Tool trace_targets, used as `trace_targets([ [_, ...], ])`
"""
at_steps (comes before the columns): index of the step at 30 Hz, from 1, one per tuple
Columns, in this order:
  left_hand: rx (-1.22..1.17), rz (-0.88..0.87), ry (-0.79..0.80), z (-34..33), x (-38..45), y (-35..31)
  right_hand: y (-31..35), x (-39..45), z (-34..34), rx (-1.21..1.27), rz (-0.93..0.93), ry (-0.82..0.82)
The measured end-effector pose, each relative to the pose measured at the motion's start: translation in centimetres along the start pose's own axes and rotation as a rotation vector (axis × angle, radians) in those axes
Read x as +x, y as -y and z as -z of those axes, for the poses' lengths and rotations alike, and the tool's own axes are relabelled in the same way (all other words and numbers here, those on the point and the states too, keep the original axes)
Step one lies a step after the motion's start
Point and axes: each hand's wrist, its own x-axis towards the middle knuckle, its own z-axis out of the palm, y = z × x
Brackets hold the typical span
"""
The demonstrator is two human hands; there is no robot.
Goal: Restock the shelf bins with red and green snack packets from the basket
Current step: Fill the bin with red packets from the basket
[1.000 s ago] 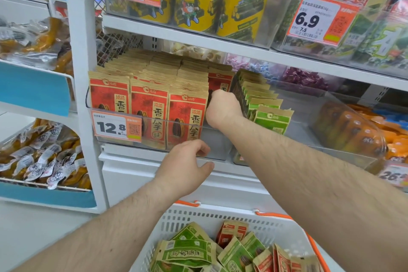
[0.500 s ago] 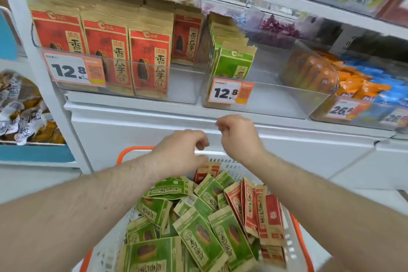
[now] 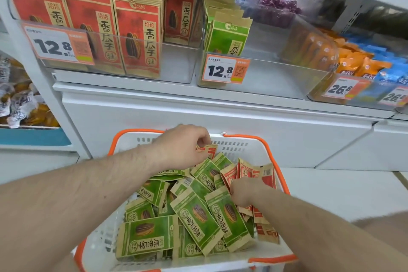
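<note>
Packets, red bin (image 3: 84, 22): red packets stand upright in three face-forward rows at 10 o'clock, long axis vertical, print readable from the aisle; a fourth row (image 3: 180, 13) sits further back, leaving a gap at the bin's right front.
Left hand (image 3: 178, 150): fingers curled, thumb and forefinger pinching the top edge of a red packet (image 3: 208, 150) at the basket's far wall, 12 o'clock of the pile. Judged reason: a seam pinch lifts one packet clear of its neighbours.
Pinched packet: stands near upright, long axis vertical, top seam uppermost; lower part hidden by green packets.
Basket (image 3: 242, 146): white with orange handles, directly below the shelf, presumably for a short lift to the bins.
Green packets, basket (image 3: 196, 216): lie flat and overlapping, long axes at mixed angles, print mostly inverted to the viewer.
Green bin (image 3: 228, 35): a single row of upright packets at 1 o'clock; the rest of the bin bare.
Right hand (image 3: 247, 192): fingers curled down among red packets (image 3: 266, 175) at the pile's 3 o'clock; whether they grip one cannot be told.
</note>
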Motion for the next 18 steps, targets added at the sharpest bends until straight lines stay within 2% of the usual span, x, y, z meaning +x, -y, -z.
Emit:
trace_targets([
  [5,0.043,0.007,0.039,0.0,-0.2,0.4,0.5,0.4,-1.6,-0.002,-0.016,0.038],
  [9,0.066,0.011,0.062,0.2,-0.1,0.6,0.7,-0.6,-0.9,0.001,-0.052,-0.071],
  [12,0.071,0.014,0.083,0.4,-0.1,0.8,0.5,-2.1,2.7,-0.018,-0.038,-0.13],
  [18,0.095,0.034,0.129,0.9,0.2,1.2,-0.3,-7.6,13.1,-0.053,0.123,-0.059],
])
